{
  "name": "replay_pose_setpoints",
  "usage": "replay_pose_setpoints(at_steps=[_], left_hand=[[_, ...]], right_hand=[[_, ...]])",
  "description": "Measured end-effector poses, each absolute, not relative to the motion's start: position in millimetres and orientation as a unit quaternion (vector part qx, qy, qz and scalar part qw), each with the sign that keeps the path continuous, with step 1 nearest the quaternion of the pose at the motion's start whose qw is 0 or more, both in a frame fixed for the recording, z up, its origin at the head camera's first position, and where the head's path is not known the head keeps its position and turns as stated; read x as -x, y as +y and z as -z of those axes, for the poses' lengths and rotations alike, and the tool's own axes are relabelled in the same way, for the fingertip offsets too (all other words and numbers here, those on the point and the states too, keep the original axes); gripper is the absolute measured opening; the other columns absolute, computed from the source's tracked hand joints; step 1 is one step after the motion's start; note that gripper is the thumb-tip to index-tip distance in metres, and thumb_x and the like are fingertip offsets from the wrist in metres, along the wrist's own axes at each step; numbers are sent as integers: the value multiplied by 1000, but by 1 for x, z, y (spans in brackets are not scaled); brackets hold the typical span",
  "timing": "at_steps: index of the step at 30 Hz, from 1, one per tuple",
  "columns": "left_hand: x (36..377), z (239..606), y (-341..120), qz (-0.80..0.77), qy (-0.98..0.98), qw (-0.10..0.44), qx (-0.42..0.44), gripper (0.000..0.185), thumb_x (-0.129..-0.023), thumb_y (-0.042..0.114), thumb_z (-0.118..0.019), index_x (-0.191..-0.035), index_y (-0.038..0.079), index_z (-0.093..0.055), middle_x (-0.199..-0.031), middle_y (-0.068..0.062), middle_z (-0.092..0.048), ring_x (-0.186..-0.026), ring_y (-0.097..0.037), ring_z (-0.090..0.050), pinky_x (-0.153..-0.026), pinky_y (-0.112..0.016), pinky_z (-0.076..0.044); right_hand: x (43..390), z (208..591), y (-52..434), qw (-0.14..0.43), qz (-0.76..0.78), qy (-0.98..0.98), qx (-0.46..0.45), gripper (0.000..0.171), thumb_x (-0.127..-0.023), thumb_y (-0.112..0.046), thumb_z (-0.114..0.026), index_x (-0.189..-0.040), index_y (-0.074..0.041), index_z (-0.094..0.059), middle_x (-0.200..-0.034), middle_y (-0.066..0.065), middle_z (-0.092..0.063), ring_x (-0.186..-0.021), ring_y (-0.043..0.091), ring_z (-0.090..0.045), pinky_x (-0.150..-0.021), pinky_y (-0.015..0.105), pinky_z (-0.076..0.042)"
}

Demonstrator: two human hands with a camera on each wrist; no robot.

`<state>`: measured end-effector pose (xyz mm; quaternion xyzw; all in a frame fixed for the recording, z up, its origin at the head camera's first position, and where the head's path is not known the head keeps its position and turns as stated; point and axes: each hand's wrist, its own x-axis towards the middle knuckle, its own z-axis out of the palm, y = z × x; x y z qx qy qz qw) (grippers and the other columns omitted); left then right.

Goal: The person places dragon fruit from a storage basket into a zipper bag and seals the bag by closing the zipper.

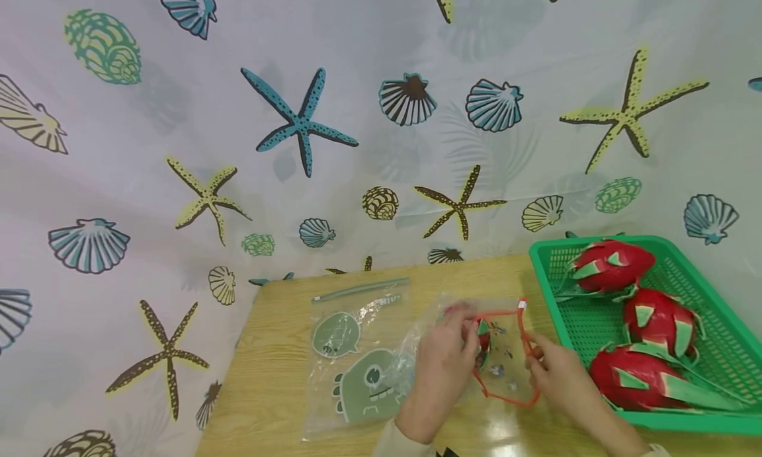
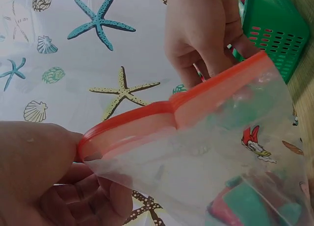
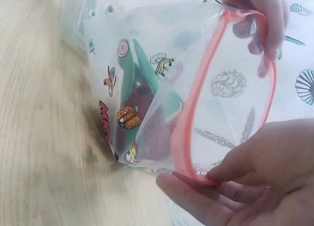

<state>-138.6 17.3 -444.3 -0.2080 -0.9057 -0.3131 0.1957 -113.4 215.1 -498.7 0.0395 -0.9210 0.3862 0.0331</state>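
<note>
A clear zip bag with a red zip rim and cartoon prints stands with its mouth spread wide. Inside it shows a red and green dragon fruit, partly veiled by the cloudy plastic. My left hand holds one side of the red rim, its thumb at the edge in the left wrist view. On the opposite side my right hand pinches the rim between thumb and fingers, as the right wrist view shows.
To the right stands a green plastic basket with several dragon fruits. A flat clear bag with green cartoon figures lies left of my hands on the wooden table. A cloth printed with starfish and shells hangs behind.
</note>
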Motion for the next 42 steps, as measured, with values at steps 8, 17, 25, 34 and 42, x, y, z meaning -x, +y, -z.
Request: replay_pose_setpoints(at_steps=[8, 17, 25, 34, 42], left_hand=[[148, 433, 3, 347, -897, 206, 182, 19, -101, 15, -56, -107, 5, -71, -94, -4, -72, -68, -2, -58, -56, -7, -44], [156, 419, -15, 366, -876, 262, 173, 19, -100, 9, -56, -108, 0, -70, -95, -10, -73, -75, -12, -70, -61, -11, -54], [165, 406, -35, 387, -854, 306, 167, 17, -98, 5, -59, -109, 0, -71, -77, -7, -68, -58, -12, -63, -55, -16, -52], [175, 401, -44, 444, -823, 307, 177, 17, -100, 4, -54, -107, 0, -70, -80, -9, -65, -60, -12, -64, -52, -12, -47], [167, 382, -48, 430, -822, 331, 171, 16, -98, 3, -57, -104, 2, -72, -78, -9, -68, -60, -11, -64, -52, -15, -50]], right_hand=[[122, 477, 217, 21, -502, -864, -13, 33, -96, 1, -55, -128, 10, -54, -92, 16, -69, -69, 12, -70, -56, 25, -59], [134, 452, 214, 44, -532, -845, -38, 34, -101, -9, -54, -132, 5, -51, -102, 19, -66, -77, 8, -69, -62, 25, -60], [140, 426, 214, 105, -507, -853, -67, 28, -102, -15, -55, -127, -3, -57, -101, 15, -67, -81, 0, -67, -61, 25, -59], [142, 413, 211, 129, -511, -847, -75, 27, -103, -18, -52, -126, -5, -58, -101, 13, -67, -82, -1, -67, -63, 25, -60], [140, 405, 212, 110, -540, -831, -76, 28, -103, -19, -52, -127, -4, -57, -102, 15, -66, -82, 3, -68, -65, 28, -61]])
